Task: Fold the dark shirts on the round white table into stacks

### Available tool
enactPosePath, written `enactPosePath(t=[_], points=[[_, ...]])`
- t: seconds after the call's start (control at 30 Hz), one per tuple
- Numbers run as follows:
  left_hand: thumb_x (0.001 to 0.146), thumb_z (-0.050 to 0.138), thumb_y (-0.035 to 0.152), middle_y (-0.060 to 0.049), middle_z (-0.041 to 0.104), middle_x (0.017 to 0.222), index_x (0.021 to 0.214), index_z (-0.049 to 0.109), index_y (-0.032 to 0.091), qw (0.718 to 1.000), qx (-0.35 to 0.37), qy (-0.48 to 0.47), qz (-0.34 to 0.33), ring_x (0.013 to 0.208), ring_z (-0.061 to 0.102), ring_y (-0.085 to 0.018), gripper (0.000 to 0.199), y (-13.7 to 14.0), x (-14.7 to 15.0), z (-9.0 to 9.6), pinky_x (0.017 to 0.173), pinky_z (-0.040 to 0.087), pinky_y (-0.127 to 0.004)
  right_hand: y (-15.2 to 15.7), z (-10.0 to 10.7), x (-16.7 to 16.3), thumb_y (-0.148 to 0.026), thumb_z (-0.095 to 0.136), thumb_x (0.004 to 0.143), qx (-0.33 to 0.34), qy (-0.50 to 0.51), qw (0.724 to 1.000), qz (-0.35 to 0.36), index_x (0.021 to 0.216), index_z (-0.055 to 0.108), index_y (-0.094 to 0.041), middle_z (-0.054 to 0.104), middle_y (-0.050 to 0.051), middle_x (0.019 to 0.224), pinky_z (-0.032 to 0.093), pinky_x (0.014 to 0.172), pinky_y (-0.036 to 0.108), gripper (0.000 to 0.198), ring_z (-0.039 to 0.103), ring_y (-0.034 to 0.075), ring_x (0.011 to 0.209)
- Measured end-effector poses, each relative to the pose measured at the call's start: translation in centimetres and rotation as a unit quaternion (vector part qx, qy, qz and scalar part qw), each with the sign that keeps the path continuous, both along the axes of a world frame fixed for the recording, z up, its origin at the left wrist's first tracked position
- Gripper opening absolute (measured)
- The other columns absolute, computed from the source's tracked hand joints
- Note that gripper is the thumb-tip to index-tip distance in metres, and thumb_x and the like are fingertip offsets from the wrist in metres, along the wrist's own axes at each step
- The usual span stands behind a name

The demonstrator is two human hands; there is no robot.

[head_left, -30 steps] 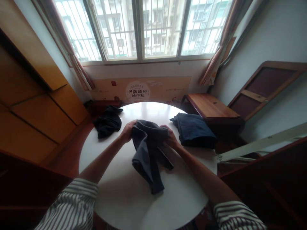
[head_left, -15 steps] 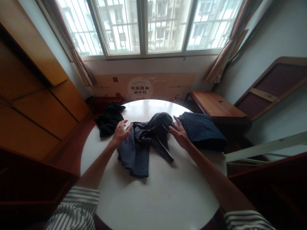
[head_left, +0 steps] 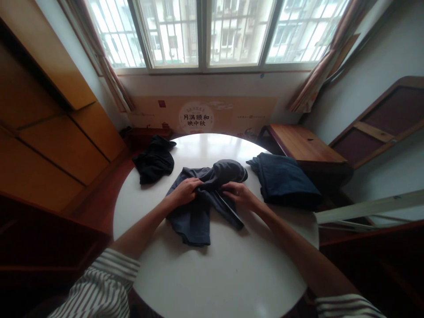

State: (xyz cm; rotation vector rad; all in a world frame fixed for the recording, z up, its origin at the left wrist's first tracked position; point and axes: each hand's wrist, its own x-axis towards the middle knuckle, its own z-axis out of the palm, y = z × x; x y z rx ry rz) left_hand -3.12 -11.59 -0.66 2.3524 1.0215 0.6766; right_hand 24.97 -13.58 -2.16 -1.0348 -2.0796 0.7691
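A crumpled dark grey garment (head_left: 195, 221) with a thin white stripe lies in the middle of the round white table (head_left: 218, 282); I cannot tell its exact kind. On its upper middle, my left hand (head_left: 187, 191) is closed with the fingertips gripping a fold of the cloth. My right hand (head_left: 241, 194) pinches the garment at its right side, near the white stripe. Part of the cloth under the fingers is hidden.
A black garment (head_left: 155, 161) lies bunched at the table's far left. Folded dark blue cloth (head_left: 285, 179) rests at the right edge. Beyond it stands a brown wooden desk (head_left: 304, 143); orange-brown cabinets (head_left: 66, 145) line the left wall.
Both hands were apart and open beside the garment. They have come inward and down and taken hold of it, and its upper right part has shifted slightly.
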Motion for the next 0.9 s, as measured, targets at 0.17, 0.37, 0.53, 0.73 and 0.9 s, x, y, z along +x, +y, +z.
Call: enactPosePath(t=[0.17, 0.37, 0.53, 0.73, 0.9], points=[[0.081, 0.068, 0.047, -0.008, 0.07, 0.081, 0.091, 0.071, 0.016, 0.908, -0.255, -0.331, 0.029, 0.082, 0.066, -0.025, 0.032, 0.1, 0.3, 0.0, 0.072, 0.052, -0.032, -0.6, 1.1, -0.2, -0.044, 0.065, 0.087, -0.039, 0.148, 0.985, -0.077, 0.086, 0.071, -0.021, 0.07, 0.003, 0.078, 0.055, 0.071, 0.034, 0.024, 0.066, 0.021, 0.074], [0.08, 0.068, 0.056, -0.012, 0.067, 0.095, 0.102, 0.064, 0.012, 0.834, -0.263, -0.403, 0.269, 0.081, 0.064, -0.022, 0.049, 1.8, -1.2, -0.1, 0.067, 0.052, -0.031, -0.5, 1.5, -0.1, -0.044, 0.063, 0.09, 0.001, 0.295, 0.948, -0.123, 0.139, 0.048, -0.03, 0.066, 0.007, 0.125, 0.052, 0.094, 0.041, 0.053, 0.062, 0.024, 0.113], [0.067, 0.081, 0.026, -0.013, 0.055, 0.134, 0.135, 0.051, 0.023, 0.935, -0.015, -0.233, 0.269, 0.112, 0.059, -0.027, 0.074, 2.7, -2.7, -0.1, 0.09, 0.051, -0.039, 0.3, 0.2, 0.3, -0.04, 0.072, 0.081, 0.103, 0.081, 0.984, -0.12, 0.127, 0.062, -0.023, 0.062, 0.013, 0.127, 0.042, 0.107, 0.053, 0.05, 0.055, 0.032, 0.123], [0.077, 0.069, 0.022, -0.007, 0.073, 0.1, 0.1, 0.076, 0.022, 0.985, -0.037, -0.148, 0.08, 0.096, 0.066, -0.026, 0.024, 1.3, -1.9, 0.7, 0.095, 0.048, -0.038, 1.3, -1.9, 1.1, -0.034, 0.076, 0.072, 0.108, -0.007, 0.984, -0.138, 0.135, 0.058, -0.018, 0.053, 0.017, 0.138, 0.033, 0.112, 0.059, 0.068, 0.043, 0.038, 0.133], [0.088, 0.063, 0.037, -0.009, 0.074, 0.081, 0.091, 0.078, 0.018, 0.963, -0.212, -0.121, -0.116, 0.076, 0.068, -0.023, 0.024, -2.0, 0.4, 2.6, 0.074, 0.054, -0.033, 1.1, -2.0, 1.3, -0.038, 0.062, 0.083, 0.054, 0.068, 0.99, -0.115, 0.127, 0.065, -0.021, 0.059, 0.013, 0.134, 0.034, 0.113, 0.053, 0.047, 0.05, 0.034, 0.13]])
